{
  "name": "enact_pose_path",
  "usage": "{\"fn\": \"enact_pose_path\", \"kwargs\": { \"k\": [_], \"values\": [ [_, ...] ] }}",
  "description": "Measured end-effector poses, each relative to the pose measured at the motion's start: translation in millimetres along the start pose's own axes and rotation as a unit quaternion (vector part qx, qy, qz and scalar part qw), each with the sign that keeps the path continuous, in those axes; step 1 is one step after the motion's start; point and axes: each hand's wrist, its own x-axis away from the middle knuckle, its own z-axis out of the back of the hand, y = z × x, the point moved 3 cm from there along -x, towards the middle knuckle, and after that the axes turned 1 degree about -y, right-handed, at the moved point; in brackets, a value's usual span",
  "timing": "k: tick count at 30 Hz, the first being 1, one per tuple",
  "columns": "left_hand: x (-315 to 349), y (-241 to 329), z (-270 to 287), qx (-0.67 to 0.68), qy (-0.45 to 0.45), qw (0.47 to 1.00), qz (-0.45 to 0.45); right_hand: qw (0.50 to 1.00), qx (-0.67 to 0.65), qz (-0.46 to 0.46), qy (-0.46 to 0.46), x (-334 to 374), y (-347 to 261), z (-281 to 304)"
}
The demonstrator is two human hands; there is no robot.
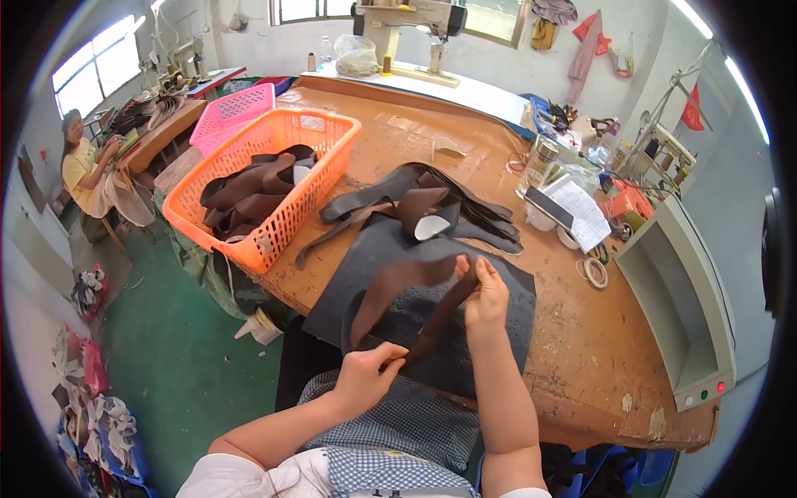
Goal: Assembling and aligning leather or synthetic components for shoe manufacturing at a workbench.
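Note:
A long dark brown strip [380,296], leather-like, loops above a black mat [332,290] at the front of the table. Near the mat's front edge, my left hand [371,378] pinches a lower part of the strip. Farther up and to the right, my right hand [485,292] grips another part of it between thumb and fingers. Between my hands the strip runs on a slant. Just beyond, a pile of similar dark strips [415,195] lies on the table, partly over the mat, with a white patch showing on one.
An orange basket [274,228] holding bundled brown strips stands left, a pink basket [237,112] behind it. At right are tape rolls [595,272], a phone [549,207], papers [581,212] and a grey machine [681,307]. A sewing machine [432,50] stands behind; a person [87,170] sits far left.

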Motion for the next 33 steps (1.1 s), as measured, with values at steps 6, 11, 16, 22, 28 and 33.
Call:
{"fn": "enact_pose_path", "kwargs": {
  "k": [6,11,16,22,28,33],
  "values": [
    [8,-3,-12,-0.18,0.038,0.961,-0.209,0.977,0.171,-0.078,-0.098,-48,4,66],
    [3,-10,-5,-0.18,0.005,0.955,-0.237,0.751,0.579,0.314,-0.042,9,-38,58],
    [-1,27,-5,-0.119,0.008,0.947,-0.298,0.62,0.617,0.291,-0.388,188,-55,-70],
    [-10,30,-15,-0.079,0.016,0.946,-0.313,0.789,0.558,0.073,-0.246,171,-57,-19],
    [-4,38,-9,-0.025,-0.063,0.959,-0.276,0.762,0.581,0.131,-0.255,173,-51,-3],
    [0,34,-6,-0.058,-0.019,0.96,-0.274,0.726,0.613,0.164,-0.265,170,-50,8]
  ]
}}
